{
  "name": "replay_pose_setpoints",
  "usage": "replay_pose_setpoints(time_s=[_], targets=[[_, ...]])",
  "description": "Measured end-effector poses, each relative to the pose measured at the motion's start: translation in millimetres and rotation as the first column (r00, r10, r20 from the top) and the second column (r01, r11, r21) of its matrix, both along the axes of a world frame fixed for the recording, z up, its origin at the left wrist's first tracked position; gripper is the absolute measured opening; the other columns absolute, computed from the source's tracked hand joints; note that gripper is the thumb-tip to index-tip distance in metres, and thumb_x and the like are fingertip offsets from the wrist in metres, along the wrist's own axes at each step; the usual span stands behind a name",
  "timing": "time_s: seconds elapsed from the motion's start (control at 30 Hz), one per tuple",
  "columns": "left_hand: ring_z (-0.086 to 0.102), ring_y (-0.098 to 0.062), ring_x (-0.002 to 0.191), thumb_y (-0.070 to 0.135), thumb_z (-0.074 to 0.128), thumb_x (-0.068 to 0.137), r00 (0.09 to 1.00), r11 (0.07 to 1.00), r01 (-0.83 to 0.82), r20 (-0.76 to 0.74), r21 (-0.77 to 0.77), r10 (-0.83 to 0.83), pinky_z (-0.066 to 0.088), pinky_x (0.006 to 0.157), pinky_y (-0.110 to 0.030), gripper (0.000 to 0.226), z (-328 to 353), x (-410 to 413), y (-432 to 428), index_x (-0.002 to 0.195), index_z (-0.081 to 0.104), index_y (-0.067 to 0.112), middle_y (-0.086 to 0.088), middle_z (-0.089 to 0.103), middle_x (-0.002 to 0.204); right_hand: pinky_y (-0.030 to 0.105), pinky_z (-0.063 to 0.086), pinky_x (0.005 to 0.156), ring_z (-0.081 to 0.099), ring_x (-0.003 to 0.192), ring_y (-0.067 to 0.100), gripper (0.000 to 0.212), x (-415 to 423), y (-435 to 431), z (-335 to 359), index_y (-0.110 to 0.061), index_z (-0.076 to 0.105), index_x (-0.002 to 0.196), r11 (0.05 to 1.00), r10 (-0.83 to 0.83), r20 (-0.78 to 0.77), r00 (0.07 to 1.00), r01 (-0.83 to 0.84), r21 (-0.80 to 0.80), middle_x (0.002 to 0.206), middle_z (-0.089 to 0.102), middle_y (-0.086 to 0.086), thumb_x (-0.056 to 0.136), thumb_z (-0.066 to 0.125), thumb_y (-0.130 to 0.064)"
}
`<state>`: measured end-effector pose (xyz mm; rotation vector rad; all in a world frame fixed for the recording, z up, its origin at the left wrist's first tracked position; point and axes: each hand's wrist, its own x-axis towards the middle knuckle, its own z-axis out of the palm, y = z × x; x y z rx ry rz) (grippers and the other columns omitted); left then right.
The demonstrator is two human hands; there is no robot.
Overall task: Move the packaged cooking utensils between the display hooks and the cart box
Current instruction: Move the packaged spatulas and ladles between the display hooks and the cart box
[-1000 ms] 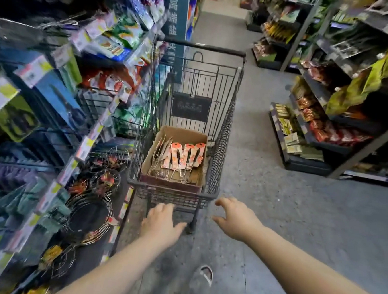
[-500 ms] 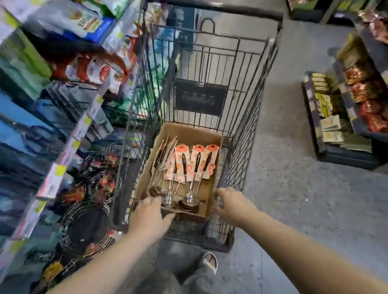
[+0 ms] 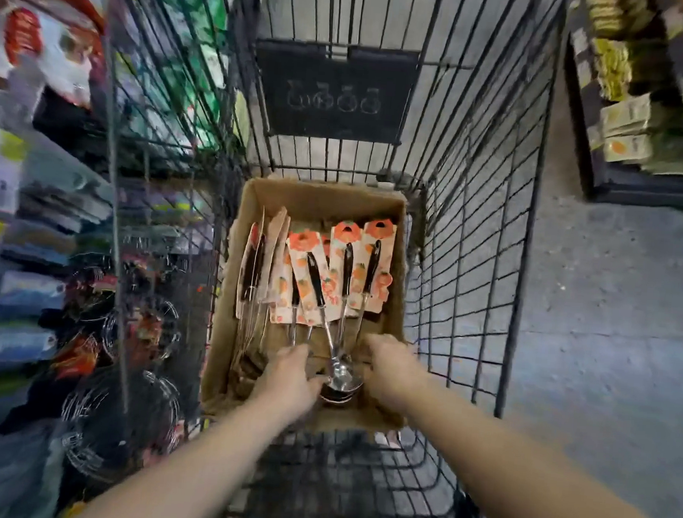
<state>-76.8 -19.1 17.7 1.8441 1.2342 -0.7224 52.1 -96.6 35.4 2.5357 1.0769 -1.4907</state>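
While the display shelving (image 3: 42, 202) at far left is too blurred for us to pick out its hooks or name the wire goods (image 3: 126, 426) hanging there, the packaged utensils (image 3: 317, 281) plainly lie in the cardboard box (image 3: 324, 200) on the floor of the cart (image 3: 474, 269), with their cards toward the far end and their steel bowls toward us. Along the box's left wall a few cards stand on edge. To their right several lie flat and overlapping, each an orange-printed card with a black handle fixed to it.

Our left hand (image 3: 287, 381) is down in the near part of the box, fingers stretched forward over the stems and thumb spread toward the ladle bowls (image 3: 340, 377); it holds nothing that we can see. The bowls sit nested just right of that thumb. Our right hand (image 3: 394, 369) is just beyond them, over the box's near right corner, with its fingers bent down out of sight, so we cannot tell whether it grips anything.

We judge these pieces light but bowl-heavy. The steel is stiff and slick where polished, and the thin card would likely bend or tear if pulled. The better hold is probably the black handle through the card, or the bare stem below it. We would lift one piece at a time so the nested bowls part cleanly.
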Motion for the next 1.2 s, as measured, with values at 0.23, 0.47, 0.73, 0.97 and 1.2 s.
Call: replay_pose_setpoints(time_s=[0.23, 0.47, 0.73, 0.97, 1.2], targets=[[0.051, -0.027, 0.115, 0.017, 0.055, 0.09, 0.988, 0.98, -0.151, 0.011, -0.127, 0.154, 0.039, 0.087, -0.026, 0.041, -76.8, 29.0, 29.3, 0.129, 0.048, 0.008, -0.012, 0.052, 0.13, 0.035, 0.047, 0.092, 0.057, 0.11, 0.028, 0.032, 9.4, 27.6, -82.8, -0.011, 0.054, 0.122, 0.943, -0.326, -0.018, 0.945, 0.324, -0.075, 0.122, 0.058, 0.011, 0.09, 0.052, -0.017], [0.059, -0.03, 0.101, 0.019, 0.058, 0.086, 0.955, 0.941, -0.294, -0.015, -0.167, 0.296, 0.049, 0.083, -0.031, 0.035, -130.4, 42.9, 22.9, 0.119, 0.056, 0.007, -0.012, 0.061, 0.112, 0.038, 0.042, 0.098, 0.052, 0.118, 0.032, 0.045, 15.0, 31.3, -138.0, -0.005, 0.042, 0.132, 0.86, -0.492, 0.001, 0.871, 0.486, -0.153, 0.128, 0.054, 0.015, 0.091, 0.053, -0.023], [0.059, -0.031, 0.081, 0.025, 0.059, 0.087, 0.875, 0.873, -0.48, 0.032, -0.09, 0.484, 0.04, 0.065, -0.029, 0.016, -146.0, 52.3, 14.2, 0.083, 0.057, 0.01, -0.012, 0.062, 0.084, 0.029, 0.037, 0.071, 0.051, 0.083, 0.022, 0.014, 13.6, 31.3, -152.5, -0.011, 0.052, 0.102, 0.826, -0.562, -0.052, 0.826, 0.556, -0.087, 0.101, 0.058, 0.011, 0.098, 0.044, -0.021], [0.059, -0.025, 0.079, 0.022, 0.054, 0.091, 0.85, 0.87, -0.479, 0.186, -0.118, 0.493, 0.047, 0.067, -0.032, 0.012, -110.6, 49.0, 12.9, 0.085, 0.058, 0.011, -0.007, 0.063, 0.086, 0.041, 0.052, 0.078, 0.061, 0.088, 0.026, 0.016, 4.5, 29.0, -116.9, -0.016, 0.051, 0.1, 0.823, -0.564, -0.081, 0.822, 0.567, 0.019, 0.094, 0.062, 0.008, 0.099, 0.039, -0.025], [0.058, -0.007, 0.073, 0.016, 0.056, 0.089, 0.72, 0.806, -0.559, 0.37, -0.192, 0.587, 0.042, 0.057, -0.019, 0.022, -33.4, 45.7, 18.1, 0.073, 0.057, 0.031, 0.006, 0.063, 0.08, 0.024, 0.042, 0.059, 0.057, 0.073, 0.014, 0.012, 8.5, 35.5, -48.7, -0.021, 0.052, 0.099, 0.836, -0.493, -0.18, 0.851, 0.52, 0.173, 0.08, 0.059, -0.006, 0.097, 0.04, -0.022]])
